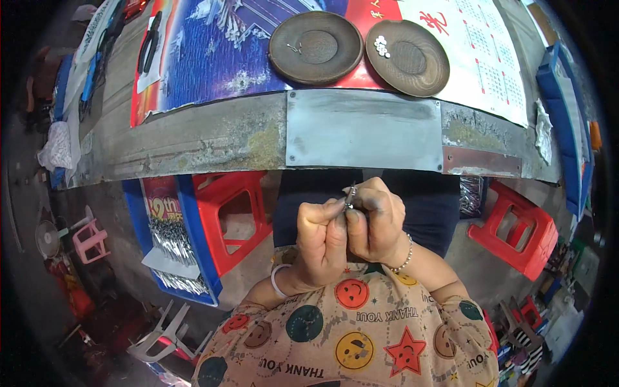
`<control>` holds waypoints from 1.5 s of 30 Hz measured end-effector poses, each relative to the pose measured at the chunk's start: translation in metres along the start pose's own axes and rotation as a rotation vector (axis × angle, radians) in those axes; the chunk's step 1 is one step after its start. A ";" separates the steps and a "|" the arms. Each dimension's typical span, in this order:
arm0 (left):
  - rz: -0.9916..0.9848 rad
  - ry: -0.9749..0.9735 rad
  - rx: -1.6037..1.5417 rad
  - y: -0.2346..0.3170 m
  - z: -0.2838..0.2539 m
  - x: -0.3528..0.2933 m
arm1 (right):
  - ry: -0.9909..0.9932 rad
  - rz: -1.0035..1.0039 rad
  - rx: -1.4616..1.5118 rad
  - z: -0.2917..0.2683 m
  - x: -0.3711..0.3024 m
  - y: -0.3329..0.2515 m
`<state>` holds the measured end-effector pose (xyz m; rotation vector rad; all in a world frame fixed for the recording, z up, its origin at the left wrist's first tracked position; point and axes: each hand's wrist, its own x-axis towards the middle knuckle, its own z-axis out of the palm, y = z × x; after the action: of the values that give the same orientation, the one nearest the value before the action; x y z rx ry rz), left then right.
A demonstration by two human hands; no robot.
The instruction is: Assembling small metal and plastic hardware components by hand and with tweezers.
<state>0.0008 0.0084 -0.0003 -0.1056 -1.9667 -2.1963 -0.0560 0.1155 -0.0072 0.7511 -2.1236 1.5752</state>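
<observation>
A worn grey desk [213, 138] curves across a workshop, partly covered by a colourful poster [219, 71]. Facing it is a person in a tan shirt [322, 322] printed with smiling faces. Below the desk's near edge, a blue bin [197, 238] of shiny metal parts stands at left beside a red stool [213, 219]. A pale rectangular plate [364, 129] is fixed along that edge. Beyond it, two round brown dishes [322, 48] [412, 61] sit side by side on the poster. The left hand [320, 235] and right hand [377, 216] meet just in front of the desk, fingers curled in, each closed to a tight pinch on a small metal piece [351, 197] held between their fingertips, its exact shape too small to tell. Small white pieces [381, 46] cluster in the right dish; a few thin bits [294, 47] lie in the left.
</observation>
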 end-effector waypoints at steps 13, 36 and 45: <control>-0.049 0.057 -0.034 -0.003 -0.013 -0.011 | -0.179 0.150 0.104 0.000 0.009 -0.017; -0.120 0.347 0.211 0.006 -0.113 -0.038 | -0.408 0.647 0.207 0.000 -0.015 -0.019; -0.191 0.850 1.339 0.015 -0.385 -0.133 | -0.906 0.242 0.019 0.047 0.005 -0.021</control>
<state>0.1627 -0.3619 -0.0549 0.9984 -2.3477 -0.3764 -0.0467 0.0648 -0.0021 1.4670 -2.9043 1.5282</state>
